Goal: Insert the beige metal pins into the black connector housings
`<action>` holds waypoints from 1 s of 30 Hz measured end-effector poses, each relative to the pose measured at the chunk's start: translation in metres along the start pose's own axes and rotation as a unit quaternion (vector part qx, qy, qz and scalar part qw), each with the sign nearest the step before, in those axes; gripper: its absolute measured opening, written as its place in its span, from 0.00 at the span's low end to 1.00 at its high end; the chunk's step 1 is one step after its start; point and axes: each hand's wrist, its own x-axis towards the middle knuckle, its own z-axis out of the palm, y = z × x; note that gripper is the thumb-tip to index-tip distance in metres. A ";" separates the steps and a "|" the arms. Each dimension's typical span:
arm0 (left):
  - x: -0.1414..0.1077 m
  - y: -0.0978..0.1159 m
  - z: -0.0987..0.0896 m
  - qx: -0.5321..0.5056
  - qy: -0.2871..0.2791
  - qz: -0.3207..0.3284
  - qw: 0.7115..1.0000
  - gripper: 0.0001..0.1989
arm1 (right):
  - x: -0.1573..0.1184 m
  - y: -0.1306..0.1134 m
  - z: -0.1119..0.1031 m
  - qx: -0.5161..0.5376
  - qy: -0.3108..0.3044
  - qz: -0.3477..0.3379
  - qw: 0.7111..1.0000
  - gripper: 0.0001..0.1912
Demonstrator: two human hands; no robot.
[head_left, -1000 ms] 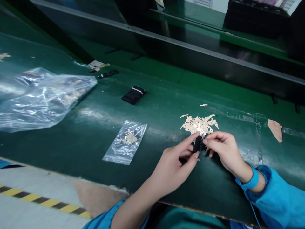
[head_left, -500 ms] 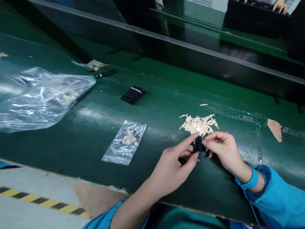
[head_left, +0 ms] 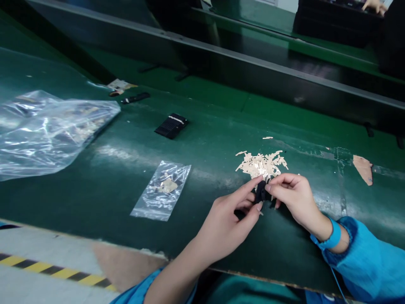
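A small black part (head_left: 260, 192) is held between my two hands, just in front of a loose pile of thin cream-coloured pieces (head_left: 261, 164). My left hand (head_left: 228, 221) grips the part from the left, index finger along its top and thumb below. From the right, the thumb and index finger of my right hand (head_left: 292, 196) are pinched together at the part's edge; whether a small piece sits between them is hidden. A blue band (head_left: 334, 234) circles my right wrist.
Left of my hands lies a small clear bag (head_left: 163, 191) with pale pieces. Behind it rests a flat black piece (head_left: 171, 126), and farther left a large clear bag (head_left: 53, 135). A brown scrap (head_left: 363, 170) lies at right. Another person's hand (head_left: 375, 6) shows at the top right.
The whole scene has shifted slightly left with the camera. My hands keep nearly the same hold on the black part, which appears slightly turned.
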 end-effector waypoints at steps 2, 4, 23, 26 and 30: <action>-0.001 0.000 -0.001 -0.003 -0.001 -0.006 1.000 0.28 | 0.000 0.000 0.000 0.004 -0.003 0.004 1.000 0.12; -0.001 0.000 -0.001 -0.007 0.000 -0.012 1.000 0.28 | 0.001 0.000 0.001 0.004 -0.007 0.007 1.000 0.13; 0.000 0.001 0.000 -0.041 0.003 -0.044 0.998 0.29 | -0.002 -0.005 0.003 -0.007 -0.014 0.014 1.000 0.10; 0.000 0.001 -0.001 -0.039 0.004 -0.052 0.998 0.28 | -0.002 -0.005 0.003 -0.005 -0.010 0.015 1.000 0.10; 0.000 0.003 -0.001 -0.041 0.002 -0.058 0.998 0.28 | -0.002 -0.004 0.004 0.003 -0.004 0.016 1.000 0.10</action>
